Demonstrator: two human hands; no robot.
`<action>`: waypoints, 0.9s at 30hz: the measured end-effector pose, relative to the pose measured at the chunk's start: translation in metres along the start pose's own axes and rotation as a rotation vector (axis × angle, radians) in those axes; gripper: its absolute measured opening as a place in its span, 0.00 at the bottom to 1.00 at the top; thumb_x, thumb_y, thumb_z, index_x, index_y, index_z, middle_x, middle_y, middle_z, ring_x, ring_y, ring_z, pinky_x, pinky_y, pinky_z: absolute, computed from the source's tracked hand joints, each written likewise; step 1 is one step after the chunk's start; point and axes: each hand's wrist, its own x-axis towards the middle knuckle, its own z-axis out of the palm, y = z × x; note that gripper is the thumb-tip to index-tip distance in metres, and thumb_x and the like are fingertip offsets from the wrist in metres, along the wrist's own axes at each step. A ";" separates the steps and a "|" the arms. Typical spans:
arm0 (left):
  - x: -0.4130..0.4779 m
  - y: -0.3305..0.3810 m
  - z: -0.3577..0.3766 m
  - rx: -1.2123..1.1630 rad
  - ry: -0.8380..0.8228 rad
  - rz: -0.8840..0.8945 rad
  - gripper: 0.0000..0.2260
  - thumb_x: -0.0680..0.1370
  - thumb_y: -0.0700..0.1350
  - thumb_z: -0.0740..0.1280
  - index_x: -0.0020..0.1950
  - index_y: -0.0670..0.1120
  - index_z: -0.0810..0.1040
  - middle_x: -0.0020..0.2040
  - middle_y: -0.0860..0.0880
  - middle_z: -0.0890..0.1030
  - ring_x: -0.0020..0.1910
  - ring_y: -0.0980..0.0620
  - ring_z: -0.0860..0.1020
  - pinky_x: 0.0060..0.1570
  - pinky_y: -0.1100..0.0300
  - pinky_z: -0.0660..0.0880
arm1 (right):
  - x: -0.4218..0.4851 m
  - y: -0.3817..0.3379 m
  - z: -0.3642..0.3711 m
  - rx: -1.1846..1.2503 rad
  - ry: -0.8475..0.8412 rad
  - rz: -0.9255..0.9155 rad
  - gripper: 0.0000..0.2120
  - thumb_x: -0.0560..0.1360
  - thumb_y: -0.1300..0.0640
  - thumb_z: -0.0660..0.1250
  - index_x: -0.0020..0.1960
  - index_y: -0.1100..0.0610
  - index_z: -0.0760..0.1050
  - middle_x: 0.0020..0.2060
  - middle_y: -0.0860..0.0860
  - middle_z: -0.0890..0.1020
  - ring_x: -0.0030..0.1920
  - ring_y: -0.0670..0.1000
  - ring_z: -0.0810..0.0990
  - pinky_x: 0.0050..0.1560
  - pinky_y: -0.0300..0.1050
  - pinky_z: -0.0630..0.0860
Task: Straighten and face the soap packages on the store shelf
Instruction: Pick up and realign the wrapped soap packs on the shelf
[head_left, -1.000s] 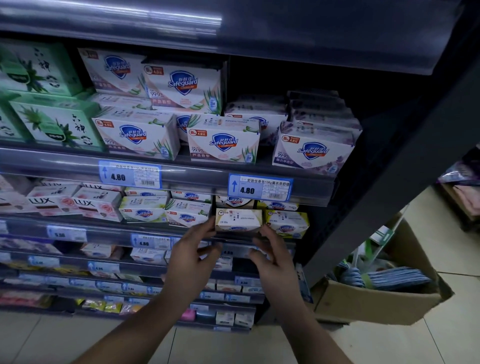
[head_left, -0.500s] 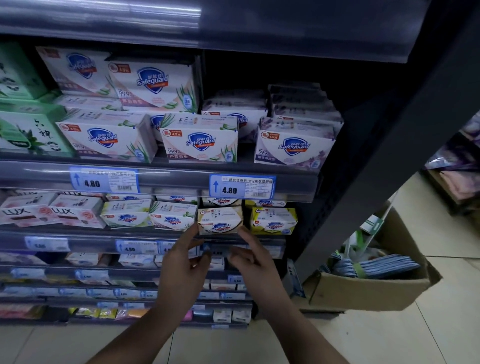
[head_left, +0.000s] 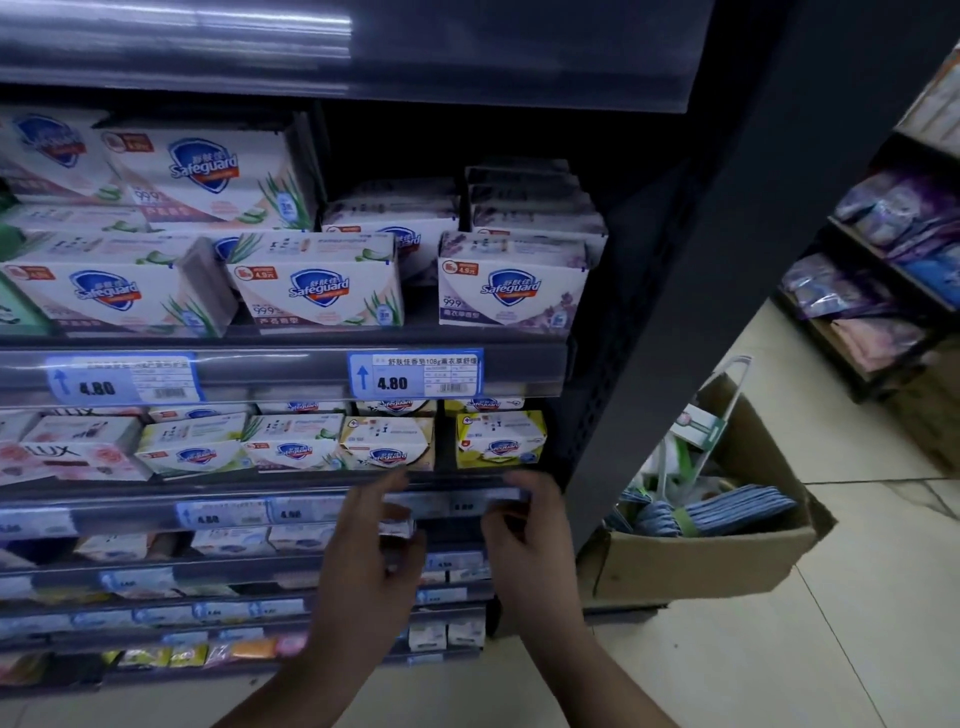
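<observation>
Safeguard soap boxes fill the shelves. On the second shelf a cream box (head_left: 387, 444) stands tilted, with a yellow box (head_left: 500, 439) to its right across a small gap. My left hand (head_left: 371, 551) is lower, at the third shelf, where its index finger and thumb close around a small white soap box (head_left: 399, 526). My right hand (head_left: 524, 530) hovers just right of it, in front of the price rail (head_left: 457, 505), fingers loosely bent and holding nothing. The motion blurs both hands.
Larger Safeguard packs (head_left: 317, 291) line the top shelf above price tags (head_left: 415, 375). Pink Lux boxes (head_left: 78, 457) sit at the left. The dark shelf side panel (head_left: 675, 312) stands right of my right hand. A cardboard box (head_left: 701, 561) of goods rests on the tiled floor.
Both hands dropped from the cream box on the second shelf to the third shelf. The left hand closed on a small white box. The camera shifted right and closer.
</observation>
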 end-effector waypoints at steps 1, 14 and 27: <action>-0.001 0.008 0.007 0.011 -0.056 0.020 0.30 0.79 0.36 0.70 0.73 0.62 0.68 0.66 0.64 0.72 0.58 0.72 0.75 0.46 0.69 0.79 | 0.001 0.003 -0.005 -0.029 0.035 -0.019 0.19 0.77 0.62 0.67 0.58 0.42 0.68 0.54 0.50 0.78 0.50 0.44 0.80 0.48 0.42 0.77; 0.032 0.035 0.042 -0.173 -0.017 -0.137 0.29 0.79 0.35 0.69 0.77 0.52 0.68 0.56 0.52 0.82 0.58 0.56 0.80 0.44 0.72 0.75 | 0.026 0.005 -0.020 0.029 -0.011 -0.026 0.28 0.75 0.68 0.64 0.71 0.47 0.71 0.58 0.44 0.79 0.53 0.37 0.80 0.50 0.32 0.75; 0.019 0.035 -0.015 -0.416 -0.013 -0.037 0.11 0.71 0.46 0.76 0.50 0.49 0.79 0.45 0.52 0.85 0.48 0.56 0.83 0.43 0.65 0.80 | 0.006 0.005 -0.035 0.350 -0.113 -0.066 0.11 0.78 0.49 0.69 0.59 0.48 0.80 0.54 0.51 0.87 0.57 0.52 0.85 0.63 0.59 0.80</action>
